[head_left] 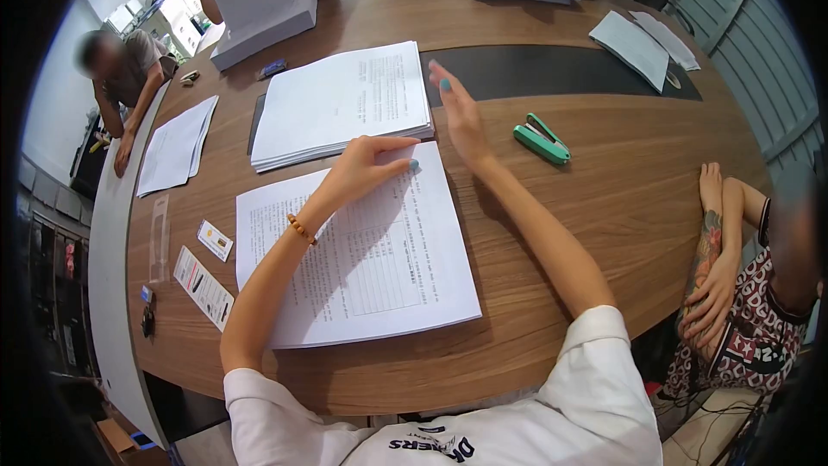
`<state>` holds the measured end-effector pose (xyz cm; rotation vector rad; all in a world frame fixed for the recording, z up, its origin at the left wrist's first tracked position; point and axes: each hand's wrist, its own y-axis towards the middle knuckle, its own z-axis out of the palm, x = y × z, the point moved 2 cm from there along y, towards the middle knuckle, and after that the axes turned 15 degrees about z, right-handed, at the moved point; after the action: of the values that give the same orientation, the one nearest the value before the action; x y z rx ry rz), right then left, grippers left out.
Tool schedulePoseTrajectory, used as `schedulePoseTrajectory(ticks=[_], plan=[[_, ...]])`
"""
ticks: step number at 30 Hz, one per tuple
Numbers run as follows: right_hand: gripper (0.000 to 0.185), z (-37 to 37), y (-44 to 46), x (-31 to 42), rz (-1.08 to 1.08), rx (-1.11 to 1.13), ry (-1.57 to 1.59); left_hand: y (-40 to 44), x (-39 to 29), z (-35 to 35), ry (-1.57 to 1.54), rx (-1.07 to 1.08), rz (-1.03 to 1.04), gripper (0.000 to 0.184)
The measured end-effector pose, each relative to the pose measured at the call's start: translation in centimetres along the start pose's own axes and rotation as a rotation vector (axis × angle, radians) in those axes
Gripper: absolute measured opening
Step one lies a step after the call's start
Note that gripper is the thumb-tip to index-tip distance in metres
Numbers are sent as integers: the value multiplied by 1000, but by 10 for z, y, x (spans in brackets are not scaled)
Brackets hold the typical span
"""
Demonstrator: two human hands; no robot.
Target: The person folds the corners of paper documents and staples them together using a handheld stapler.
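Plainly, the table (621, 224) spreads before me, the near stack (435, 276) of printed paper lying closest and the far stack (323, 108) just beyond it. Either should lift as a dense weight, its sheets limp and slippery against one another; opposite edges, held square, look the safest grip. Low at left is a cardboard box (115, 437), its contents too dim to tell. My right hand (466, 125) is open beside the far stack's right edge, holding nothing. My left hand (371, 168), half open over the near stack's top, grips nothing I can make out. Right of both lies a stapler (543, 141).
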<state>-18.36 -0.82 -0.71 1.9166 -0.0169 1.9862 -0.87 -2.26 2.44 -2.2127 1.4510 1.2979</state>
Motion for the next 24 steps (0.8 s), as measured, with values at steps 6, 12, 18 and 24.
schedulePoseTrajectory(ticks=[6,12,18,24], plan=[[28,-25,-59,29,269,34,-274,-3,-6,3,56,-24,-5,35],[41,-10,-99,43,-58,-34,-688,-9,-6,3,-46,-122,101,37],[49,-4,-105,45,-166,-38,-953,-10,-10,3,7,-65,107,42],[43,-1,-105,48,-185,-18,-973,-10,-7,2,-5,-43,184,45]])
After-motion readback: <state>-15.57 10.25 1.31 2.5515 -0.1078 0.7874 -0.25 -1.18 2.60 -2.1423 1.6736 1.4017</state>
